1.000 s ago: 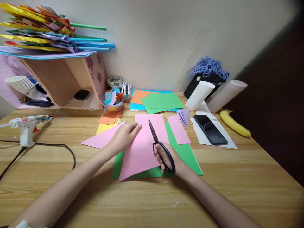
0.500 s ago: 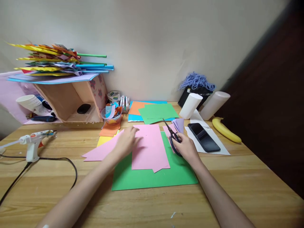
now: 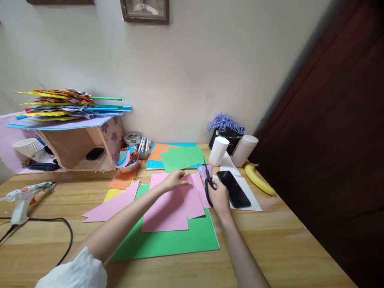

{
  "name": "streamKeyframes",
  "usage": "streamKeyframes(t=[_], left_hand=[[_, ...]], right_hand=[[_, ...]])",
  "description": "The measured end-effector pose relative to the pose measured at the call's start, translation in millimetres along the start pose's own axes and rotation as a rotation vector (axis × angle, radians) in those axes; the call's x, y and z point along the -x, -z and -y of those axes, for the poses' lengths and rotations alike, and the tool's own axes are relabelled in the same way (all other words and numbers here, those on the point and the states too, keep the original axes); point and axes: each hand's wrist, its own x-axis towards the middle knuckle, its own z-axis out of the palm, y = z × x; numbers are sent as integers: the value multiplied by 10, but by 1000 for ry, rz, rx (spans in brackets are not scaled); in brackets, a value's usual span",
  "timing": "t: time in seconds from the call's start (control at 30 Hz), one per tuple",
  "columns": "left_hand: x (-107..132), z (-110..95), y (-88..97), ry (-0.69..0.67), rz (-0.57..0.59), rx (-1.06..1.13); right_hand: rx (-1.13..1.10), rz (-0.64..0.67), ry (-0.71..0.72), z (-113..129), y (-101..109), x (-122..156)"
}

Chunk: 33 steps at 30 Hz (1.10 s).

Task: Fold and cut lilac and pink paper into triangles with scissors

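Note:
My left hand (image 3: 176, 181) reaches across the table, with its thumb and fingers closed at the upper edge of a narrower pink paper piece (image 3: 193, 202). That piece lies slanted, partly over a larger pink sheet (image 3: 163, 216). Beneath both is a big green sheet (image 3: 168, 246). In my right hand (image 3: 220, 196) is a pair of black-handled scissors (image 3: 207, 176), blades pointing up and away from me. Close by the scissors lie folded purple paper strips (image 3: 204, 171).
Left are pink strips (image 3: 112, 204), a glue gun (image 3: 22, 202) with its cord, and a bowl of scraps (image 3: 127, 160). A phone (image 3: 234, 190) and a banana (image 3: 259, 181) lie right. Behind are green sheets (image 3: 183, 156) and a white roll (image 3: 219, 151).
My left hand has moved right across the pink sheets, and the narrower pink piece now sticks out on the right. The scissors point more upright. The view has tilted up.

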Motion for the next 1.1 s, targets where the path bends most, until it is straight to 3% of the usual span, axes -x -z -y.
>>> streamKeyframes(t=[0.07,0.13,0.23,0.3,0.4,0.5,0.77,1.1], left_hand=[[-126,-125,-110,28,-89,-48],[-108,-186,-156,71,-201,-89],[233,-164,-65,143,-289,-129],[608,-116,52,128,-234,-137],[1145,-64,197,-6,-3,-219],[1415,-55,257,76,41,-342],[1345,-40,256,113,101,-496],[1343,161,165,28,-11,-541]], right_hand=[[101,99,-35,-1,-2,-7],[183,178,-50,-7,-45,11],[289,232,-68,-7,-154,87],[364,239,-68,8,-224,149],[455,220,-61,34,-292,213],[526,195,-56,39,-328,229],[608,177,1,-23,-378,200],[589,-2,174,-160,-435,202]])
